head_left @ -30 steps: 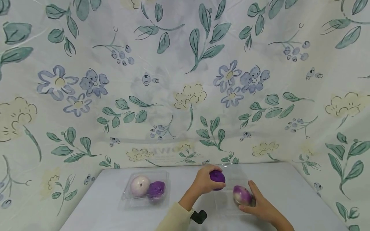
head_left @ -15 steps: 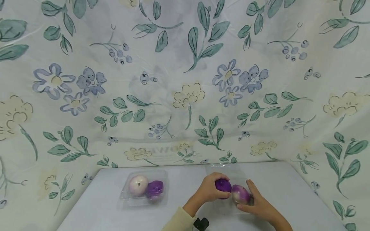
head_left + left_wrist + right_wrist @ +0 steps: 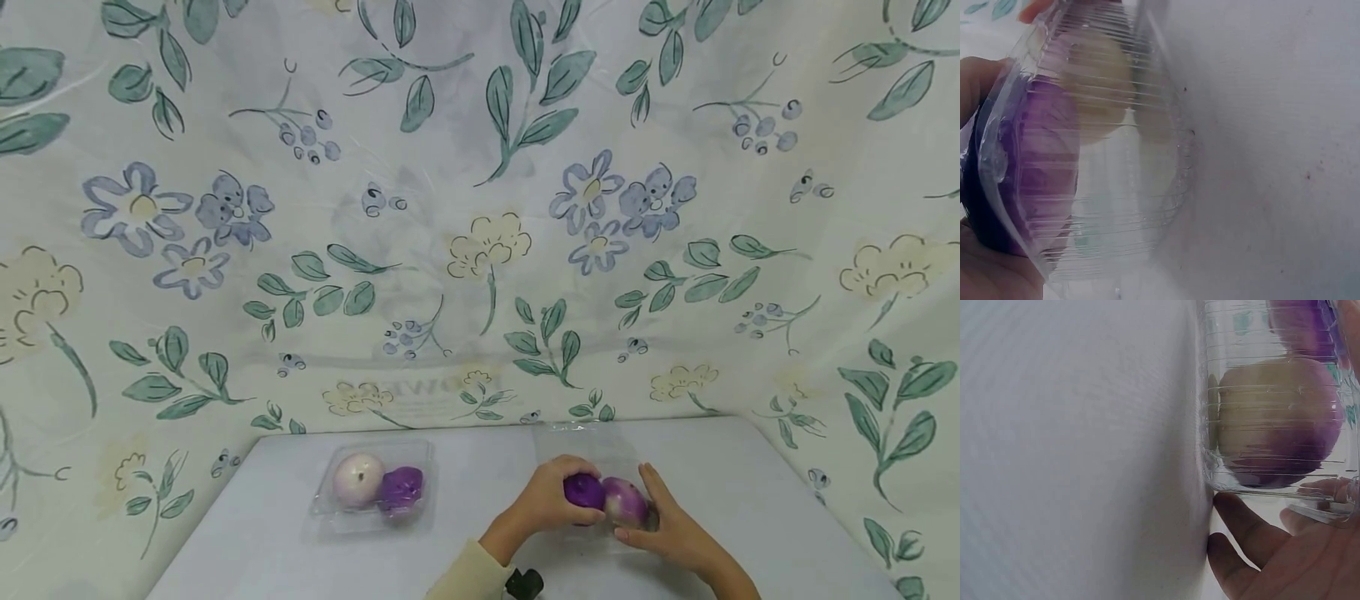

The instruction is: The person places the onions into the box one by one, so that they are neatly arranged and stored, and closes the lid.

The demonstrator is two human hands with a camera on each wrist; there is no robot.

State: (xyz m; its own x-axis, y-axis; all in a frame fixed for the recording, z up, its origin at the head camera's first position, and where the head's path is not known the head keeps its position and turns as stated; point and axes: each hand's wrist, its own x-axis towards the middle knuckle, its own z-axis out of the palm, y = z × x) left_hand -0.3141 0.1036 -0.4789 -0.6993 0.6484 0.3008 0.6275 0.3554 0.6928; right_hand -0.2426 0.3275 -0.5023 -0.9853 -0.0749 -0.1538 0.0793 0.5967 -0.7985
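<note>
My left hand (image 3: 550,502) grips a round deep-purple vegetable (image 3: 584,493), fingers on its far side and thumb on the near side. It sits at the opening of a clear plastic box (image 3: 1129,206), its lower part showing through the ribbed wall in the left wrist view. Against it inside the box lies a white-and-purple turnip (image 3: 625,502), seen through the plastic in the right wrist view. My right hand (image 3: 678,533) is spread at the box's right end, index finger straight, fingertips right at the box's lower edge. Its thumb lies near the front wall.
To the left on the white table (image 3: 240,533) stands another clear box (image 3: 427,521), holding a pale turnip (image 3: 358,481) and a purple vegetable (image 3: 401,490). A transparent lid (image 3: 581,437) lies open behind the right box. A floral cloth (image 3: 480,250) hangs at the back.
My left hand has brought the purple vegetable right and down, from apart from the turnip to beside it in the box. The right hand has stayed almost in place.
</note>
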